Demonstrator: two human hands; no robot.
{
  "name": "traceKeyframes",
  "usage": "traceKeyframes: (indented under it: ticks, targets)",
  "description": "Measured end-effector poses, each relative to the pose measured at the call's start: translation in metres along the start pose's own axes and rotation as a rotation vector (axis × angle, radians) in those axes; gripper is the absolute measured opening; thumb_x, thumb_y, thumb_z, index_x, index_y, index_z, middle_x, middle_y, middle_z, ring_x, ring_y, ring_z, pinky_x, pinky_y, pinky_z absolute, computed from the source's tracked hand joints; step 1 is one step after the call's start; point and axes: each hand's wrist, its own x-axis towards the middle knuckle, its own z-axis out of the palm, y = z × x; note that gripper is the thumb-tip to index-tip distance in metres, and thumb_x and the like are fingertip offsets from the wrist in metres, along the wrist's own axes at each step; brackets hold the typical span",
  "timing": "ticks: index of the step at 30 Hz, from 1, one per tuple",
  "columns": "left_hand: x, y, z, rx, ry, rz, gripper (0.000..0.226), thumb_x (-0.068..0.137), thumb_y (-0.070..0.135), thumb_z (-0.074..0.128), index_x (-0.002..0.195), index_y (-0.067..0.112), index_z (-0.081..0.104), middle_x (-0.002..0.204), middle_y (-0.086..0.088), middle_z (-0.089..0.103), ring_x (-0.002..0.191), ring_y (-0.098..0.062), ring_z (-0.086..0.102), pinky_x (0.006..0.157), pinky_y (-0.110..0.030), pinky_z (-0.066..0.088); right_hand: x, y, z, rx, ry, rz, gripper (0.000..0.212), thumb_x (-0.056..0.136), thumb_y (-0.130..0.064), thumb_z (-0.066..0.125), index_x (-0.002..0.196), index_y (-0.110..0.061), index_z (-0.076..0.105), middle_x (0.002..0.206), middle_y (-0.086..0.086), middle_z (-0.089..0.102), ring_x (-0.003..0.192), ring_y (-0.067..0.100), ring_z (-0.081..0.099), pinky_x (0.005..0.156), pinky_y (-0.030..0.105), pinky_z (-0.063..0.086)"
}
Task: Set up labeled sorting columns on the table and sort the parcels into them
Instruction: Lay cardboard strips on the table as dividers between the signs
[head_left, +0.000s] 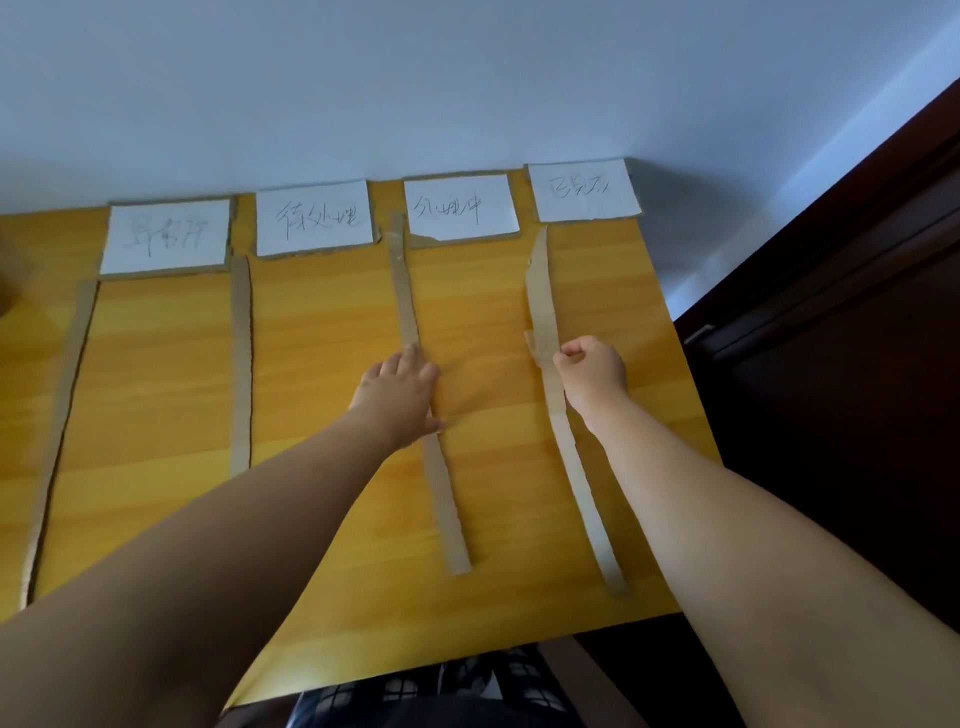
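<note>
Several cardboard strips lie lengthwise on the yellow wooden table (322, 405) and split it into columns. White handwritten labels on cardboard sit along the far edge: one at far left (165, 236), a second (314, 217), a third (460, 207) and a fourth at far right (584, 190). My left hand (400, 395) rests flat, fingers straight, on the third strip (441, 499). My right hand (592, 370) is curled and pinches the rightmost strip (543, 306) near its middle. No parcels are in view.
A pale wall rises behind the table. Dark wooden furniture (831, 364) stands close along the table's right edge. The other two strips lie at the far left (62, 415) and left of centre (240, 364). A brownish object shows at the left frame border.
</note>
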Motion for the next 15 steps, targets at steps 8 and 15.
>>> traceKeyframes:
  ticks: [8,15]
  targets:
    - [-0.012,-0.019,0.005,0.042,0.022,0.007,0.083,0.083,0.058,0.058,0.146,0.015,0.023,0.160,-0.012,0.006,0.146,-0.030,0.015,0.116,-0.043,0.021,0.000,0.000,0.012,0.021,0.041,-0.052,0.019,0.097,-0.015,0.050,0.113,-0.011,0.061,0.095,-0.001,0.058,0.069,0.007,0.050,0.068,0.026,0.045]
    - [-0.012,-0.017,-0.003,-0.039,0.191,0.023,0.069,0.090,0.055,0.048,0.144,0.016,0.030,0.156,-0.011,0.020,0.144,-0.029,0.020,0.114,-0.043,0.026,0.017,-0.003,0.001,-0.065,0.049,-0.031,0.021,0.098,-0.015,0.049,0.114,-0.009,0.062,0.108,0.006,0.063,0.086,0.017,0.053,0.071,0.028,0.044]
